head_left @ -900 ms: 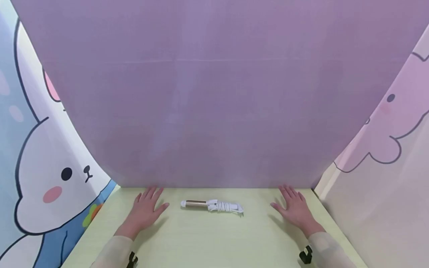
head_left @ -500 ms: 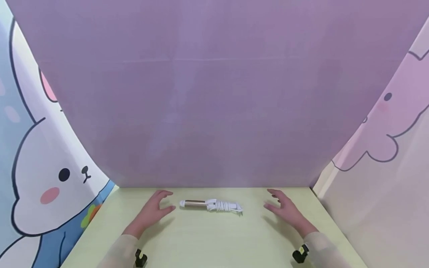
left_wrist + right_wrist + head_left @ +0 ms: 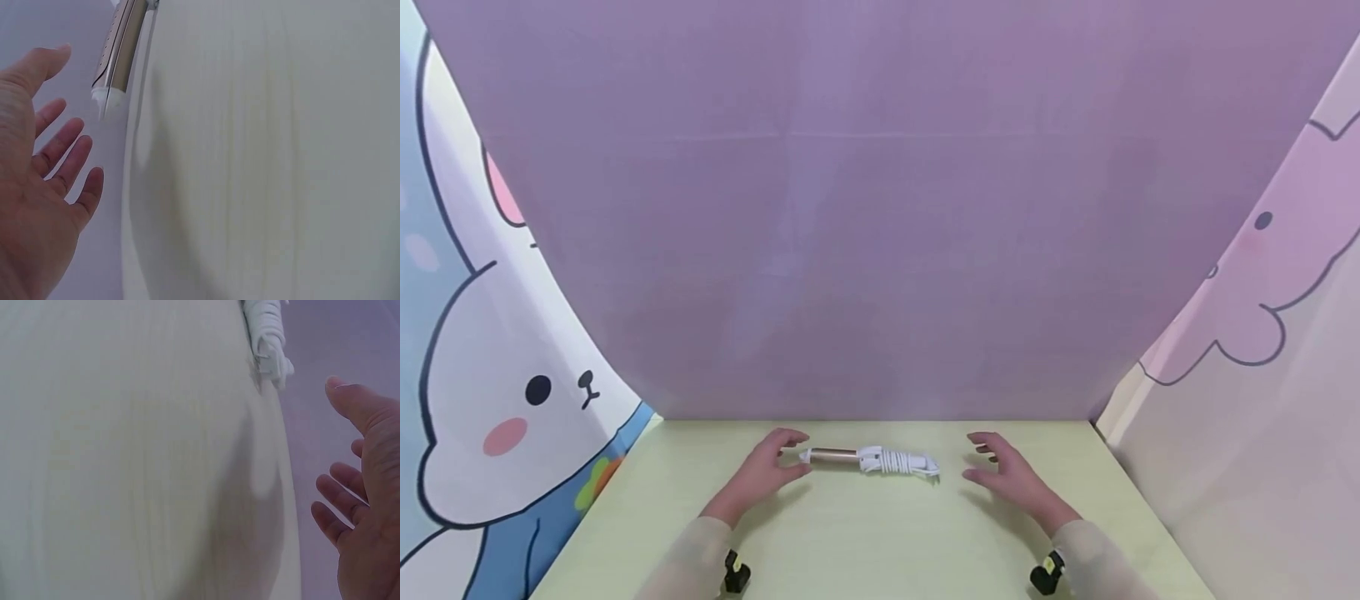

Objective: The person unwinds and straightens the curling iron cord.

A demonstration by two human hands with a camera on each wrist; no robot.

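Observation:
A hair curling iron lies across the far part of the table, its gold-brown barrel to the left and its white handle to the right. White cord is wound round the handle, and the plug end shows in the right wrist view. My left hand is at the barrel's white tip, thumb and fingers spread apart with nothing between them. On the other side my right hand is held a short way right of the plug end, fingers loosely bent and holding nothing.
The pale yellow table ends at a purple backdrop. A rabbit-print curtain hangs at the left, and a pink cartoon-print one at the right. Dark wrist mounts sit at both sleeves.
Both hands have lifted from lying flat on the table and come inward, toward the two ends of the curling iron. Their fingers have turned to face each other. The curling iron has stayed in place.

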